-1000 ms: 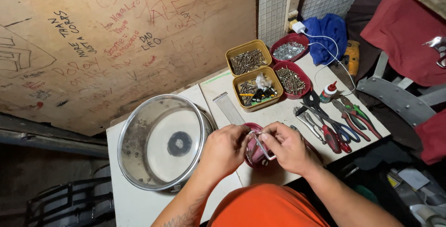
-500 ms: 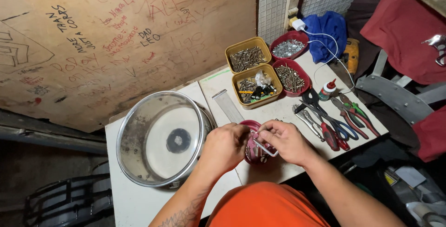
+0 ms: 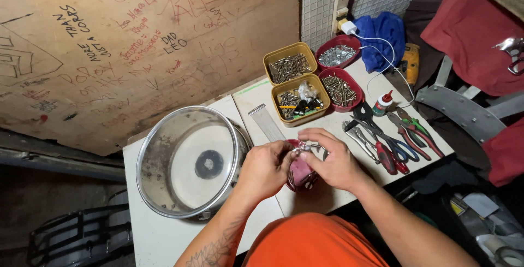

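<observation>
My left hand (image 3: pixel 266 170) and my right hand (image 3: pixel 334 160) meet over a small red tub (image 3: pixel 299 175) near the front edge of the white table (image 3: pixel 164 245). Together the fingertips pinch a small shiny metal part (image 3: pixel 301 148) above the tub; what kind of part it is stays unclear. A round steel drum shell (image 3: pixel 188 160) with a clear head lies flat just left of my left hand.
Two yellow tubs (image 3: pixel 290 67) (image 3: pixel 301 101) and two red tubs (image 3: pixel 338 54) (image 3: pixel 341 89) of screws stand at the back. Pliers and cutters (image 3: pixel 390 138) lie to the right, beside a small glue bottle (image 3: pixel 383 103). A metal strip (image 3: pixel 266 122) lies behind my hands. A plywood wall rises behind.
Both hands have stayed over the red tub; the fingers have shifted slightly around the small metal part.
</observation>
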